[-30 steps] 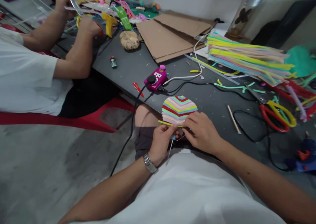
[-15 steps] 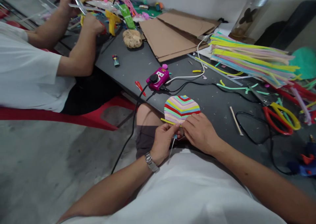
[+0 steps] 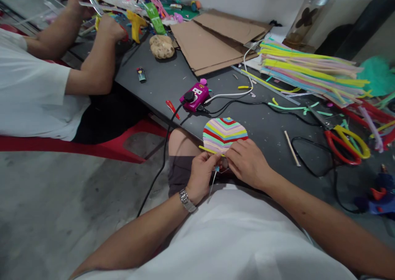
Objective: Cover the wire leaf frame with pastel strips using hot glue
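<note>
A rounded craft piece [image 3: 224,132] striped with coloured pipe cleaners lies at the near edge of the dark table [image 3: 173,80]. My left hand [image 3: 202,175], with a metal watch on the wrist, is closed in a pinch on a yellow pipe cleaner [image 3: 208,150] running along the piece's lower edge. My right hand [image 3: 247,162] is closed too, fingers pressed on the same lower edge beside the left. A thin pale stick hangs down between both hands.
A magenta power strip [image 3: 195,97] with cables sits behind the piece. A pipe cleaner bundle [image 3: 308,72], red-yellow scissors [image 3: 347,144], a blue glue gun [image 3: 378,197] lie right. Cardboard sheets [image 3: 212,43] lie behind. A person [image 3: 40,90] at left works with scissors.
My hands stay at the lower edge of the striped piece with only small finger shifts. The view wobbles slightly. The person at left keeps cutting.
</note>
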`<state>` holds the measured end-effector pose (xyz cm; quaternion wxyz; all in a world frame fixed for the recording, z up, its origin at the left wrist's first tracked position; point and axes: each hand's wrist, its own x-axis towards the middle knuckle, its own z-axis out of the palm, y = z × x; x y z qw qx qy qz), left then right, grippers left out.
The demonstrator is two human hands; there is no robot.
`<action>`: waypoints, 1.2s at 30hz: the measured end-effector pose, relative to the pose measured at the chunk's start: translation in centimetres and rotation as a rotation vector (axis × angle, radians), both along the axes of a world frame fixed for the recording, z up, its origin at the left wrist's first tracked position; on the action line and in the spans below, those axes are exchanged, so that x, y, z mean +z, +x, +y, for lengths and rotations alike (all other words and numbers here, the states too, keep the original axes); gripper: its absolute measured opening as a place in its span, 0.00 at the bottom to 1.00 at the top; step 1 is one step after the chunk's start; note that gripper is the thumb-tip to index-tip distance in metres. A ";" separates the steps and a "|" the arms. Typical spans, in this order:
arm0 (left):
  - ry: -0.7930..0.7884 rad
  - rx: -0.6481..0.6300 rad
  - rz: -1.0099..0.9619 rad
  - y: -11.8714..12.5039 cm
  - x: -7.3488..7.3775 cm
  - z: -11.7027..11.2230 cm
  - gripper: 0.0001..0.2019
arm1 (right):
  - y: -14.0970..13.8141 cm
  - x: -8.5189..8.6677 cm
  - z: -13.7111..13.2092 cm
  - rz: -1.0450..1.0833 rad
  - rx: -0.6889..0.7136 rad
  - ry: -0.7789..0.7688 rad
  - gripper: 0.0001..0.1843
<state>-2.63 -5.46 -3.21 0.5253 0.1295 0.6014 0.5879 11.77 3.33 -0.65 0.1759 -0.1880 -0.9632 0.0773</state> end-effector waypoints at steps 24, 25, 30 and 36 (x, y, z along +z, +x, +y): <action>0.149 -0.052 0.157 1.1 1.8 0.3 0.15 | 0.6 1.1 -0.2 0.107 -0.043 -0.035 0.09; 0.150 -0.055 0.136 1.2 1.7 0.4 0.15 | 0.7 1.2 -0.2 0.101 -0.048 -0.012 0.09; 0.126 -0.051 0.054 1.2 1.5 0.8 0.16 | 1.9 2.1 -0.2 0.165 -0.112 0.066 0.08; 0.265 0.079 0.046 1.2 3.7 1.3 0.14 | 2.8 3.0 -3.7 0.553 -0.183 -0.156 0.06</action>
